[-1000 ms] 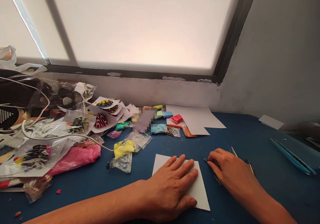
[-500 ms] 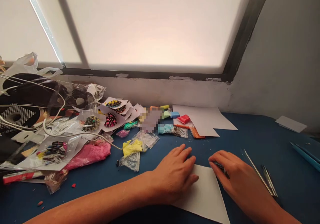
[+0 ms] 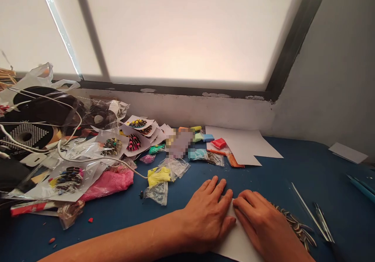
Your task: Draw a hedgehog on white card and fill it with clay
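My left hand (image 3: 209,215) lies flat on a white sheet of paper (image 3: 237,246), its fingers stretched out toward the window. Close beside it, my right hand (image 3: 259,219) bends over the same sheet, thumb and fingers drawn together near the left fingertips. Whatever that pinch may hold is hidden. A heap of dark, pale-striped seeds (image 3: 301,229), like sunflower seeds, shows on the blue table just right of my right hand.
Pens (image 3: 324,223) lie at the right. Ahead are an open yellow clay packet (image 3: 158,176), a red clay packet (image 3: 218,143) and white paper (image 3: 243,139). Cards with decorated seeds (image 3: 134,141), a white cable (image 3: 96,157) and a pink bag (image 3: 108,184) crowd the left.
My right hand has moved left from the seeds onto the paper, uncovering the heap. My left hand stays flat on the sheet. The whole view has shifted slightly.
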Demonstrator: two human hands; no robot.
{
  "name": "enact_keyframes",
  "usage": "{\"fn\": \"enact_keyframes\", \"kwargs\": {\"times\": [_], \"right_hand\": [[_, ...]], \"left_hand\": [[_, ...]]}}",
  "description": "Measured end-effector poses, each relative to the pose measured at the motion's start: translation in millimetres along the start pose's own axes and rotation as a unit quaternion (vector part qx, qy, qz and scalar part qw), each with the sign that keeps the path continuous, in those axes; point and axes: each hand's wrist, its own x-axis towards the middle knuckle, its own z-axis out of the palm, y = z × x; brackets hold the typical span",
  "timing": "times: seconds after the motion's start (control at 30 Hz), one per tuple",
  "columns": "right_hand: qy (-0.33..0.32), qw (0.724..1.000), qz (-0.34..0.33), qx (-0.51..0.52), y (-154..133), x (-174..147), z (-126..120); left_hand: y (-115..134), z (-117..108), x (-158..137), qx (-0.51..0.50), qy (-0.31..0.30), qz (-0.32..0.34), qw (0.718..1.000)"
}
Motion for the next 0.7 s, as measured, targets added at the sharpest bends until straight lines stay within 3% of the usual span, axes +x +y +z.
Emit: {"fn": "enact_keyframes", "kwargs": {"times": [0.33, 0.53, 0.7], "right_hand": [[0.035, 0.987, 0.137, -0.074, 54, -9, -16], [-0.029, 0.97, 0.228, -0.082, 63, -10, -21], [-0.119, 0.918, 0.36, -0.112, 75, -6, -58]], "left_hand": [[-8, -10, 3, 0.037, -0.002, -0.012, 0.999], [-9, -22, 8, 0.018, 0.001, -0.03, 0.999], [-1, -13, -1, -0.017, -0.028, -0.01, 0.999]]}}
